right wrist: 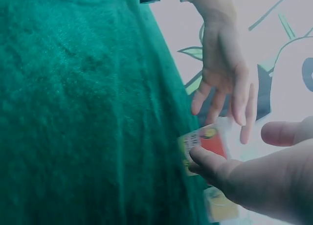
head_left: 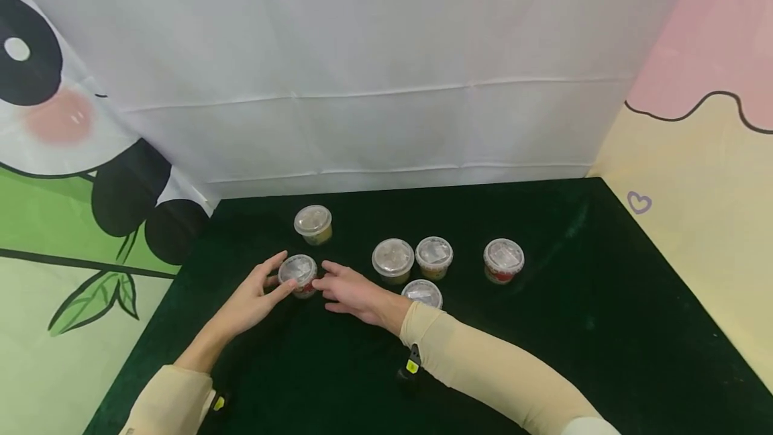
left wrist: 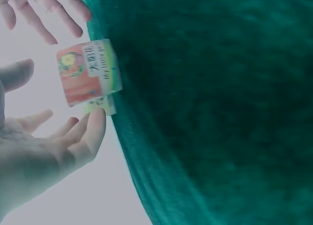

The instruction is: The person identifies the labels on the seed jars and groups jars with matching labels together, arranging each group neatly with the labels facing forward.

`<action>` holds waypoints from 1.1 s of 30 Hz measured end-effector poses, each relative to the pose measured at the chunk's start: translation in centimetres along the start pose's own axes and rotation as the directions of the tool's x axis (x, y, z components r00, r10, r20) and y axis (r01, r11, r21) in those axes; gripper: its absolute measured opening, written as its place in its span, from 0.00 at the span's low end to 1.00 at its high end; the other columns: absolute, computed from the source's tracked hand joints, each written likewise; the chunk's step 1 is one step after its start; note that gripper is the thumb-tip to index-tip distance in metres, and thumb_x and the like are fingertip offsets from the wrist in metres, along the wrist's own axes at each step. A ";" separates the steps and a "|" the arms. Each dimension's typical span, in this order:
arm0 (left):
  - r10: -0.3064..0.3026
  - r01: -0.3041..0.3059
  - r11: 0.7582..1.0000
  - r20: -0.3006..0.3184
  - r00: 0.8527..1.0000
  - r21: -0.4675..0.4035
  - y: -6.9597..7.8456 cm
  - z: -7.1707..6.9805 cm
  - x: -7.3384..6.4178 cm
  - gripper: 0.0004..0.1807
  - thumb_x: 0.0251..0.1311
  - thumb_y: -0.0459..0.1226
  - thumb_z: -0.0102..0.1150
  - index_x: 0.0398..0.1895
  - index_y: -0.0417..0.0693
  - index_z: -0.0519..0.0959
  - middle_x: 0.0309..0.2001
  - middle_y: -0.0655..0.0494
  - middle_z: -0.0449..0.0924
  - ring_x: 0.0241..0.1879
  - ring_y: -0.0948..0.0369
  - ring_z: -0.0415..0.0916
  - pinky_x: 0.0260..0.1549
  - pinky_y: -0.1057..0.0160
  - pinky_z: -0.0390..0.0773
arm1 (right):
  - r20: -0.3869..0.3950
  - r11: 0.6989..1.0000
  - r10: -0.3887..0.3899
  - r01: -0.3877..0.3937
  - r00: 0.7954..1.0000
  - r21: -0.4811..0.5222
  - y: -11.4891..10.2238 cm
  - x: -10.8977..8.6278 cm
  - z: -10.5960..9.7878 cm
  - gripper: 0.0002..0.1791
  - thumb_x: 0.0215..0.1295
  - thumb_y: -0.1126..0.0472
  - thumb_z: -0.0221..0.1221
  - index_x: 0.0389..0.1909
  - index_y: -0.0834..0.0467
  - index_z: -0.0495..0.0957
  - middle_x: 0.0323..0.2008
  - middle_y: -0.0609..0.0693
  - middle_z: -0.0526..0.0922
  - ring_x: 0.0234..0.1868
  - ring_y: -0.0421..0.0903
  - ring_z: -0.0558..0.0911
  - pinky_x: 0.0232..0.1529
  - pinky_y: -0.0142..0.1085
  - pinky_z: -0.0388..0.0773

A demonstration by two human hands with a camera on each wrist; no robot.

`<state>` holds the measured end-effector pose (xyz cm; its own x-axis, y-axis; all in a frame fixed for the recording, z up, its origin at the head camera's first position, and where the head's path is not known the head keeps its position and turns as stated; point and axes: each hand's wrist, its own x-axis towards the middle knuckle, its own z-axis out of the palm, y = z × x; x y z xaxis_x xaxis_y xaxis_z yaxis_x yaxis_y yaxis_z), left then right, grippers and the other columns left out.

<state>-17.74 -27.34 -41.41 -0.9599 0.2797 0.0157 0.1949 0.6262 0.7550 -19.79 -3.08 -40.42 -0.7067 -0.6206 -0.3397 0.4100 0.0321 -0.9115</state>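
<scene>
Your red-labelled cup (head_left: 298,268) stands on the green cloth (head_left: 314,381), between your left hand (head_left: 244,297) and right hand (head_left: 353,294). Both hands have fingers spread apart, clamped on nothing; whether a fingertip touches the cup, you can't tell. Its lid is on, contents unclear. Five other lidded cups (head_left: 394,258) stand nearby, the back-left one yellowish below its rim.

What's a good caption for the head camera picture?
Two hands flank one of six round, lidded, clear plastic cups on dark green cloth.
</scene>
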 end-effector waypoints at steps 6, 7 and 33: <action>0.017 -0.013 0.997 -0.054 0.998 0.074 1.1 0.1 0.2 0.35 0.75 0.47 0.56 0.77 0.42 0.58 0.72 0.33 0.55 0.68 0.35 0.60 0.58 0.31 0.69 | 0.048 0.994 -0.067 0.071 0.997 -0.081 -1.1 -2.7 -1.0 0.38 0.78 0.54 0.54 0.82 0.52 0.47 0.80 0.58 0.49 0.77 0.56 0.58 0.70 0.50 0.66; 0.026 -0.020 0.996 -0.062 0.998 0.092 1.3 0.2 0.3 0.35 0.74 0.47 0.56 0.77 0.42 0.59 0.72 0.33 0.56 0.68 0.36 0.59 0.59 0.31 0.68 | 0.051 0.991 -0.081 0.085 0.995 -0.100 -1.3 -3.2 -1.1 0.38 0.78 0.54 0.54 0.82 0.52 0.48 0.80 0.58 0.50 0.77 0.55 0.58 0.70 0.49 0.66; 0.250 -0.252 0.966 0.043 0.967 0.065 8.7 4.1 1.0 0.30 0.71 0.44 0.61 0.73 0.50 0.65 0.70 0.47 0.63 0.60 0.48 0.71 0.53 0.47 0.81 | 0.134 0.656 -0.432 0.413 0.892 -0.632 -2.1 -12.0 -8.7 0.31 0.79 0.60 0.52 0.78 0.60 0.56 0.74 0.58 0.62 0.72 0.60 0.66 0.68 0.56 0.66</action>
<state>-16.22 -18.62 -37.46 -0.8715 0.4579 0.1756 0.4430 0.5814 0.6824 -17.19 11.18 -36.42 -0.7302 -0.6723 0.1219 -0.3871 0.2600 -0.8846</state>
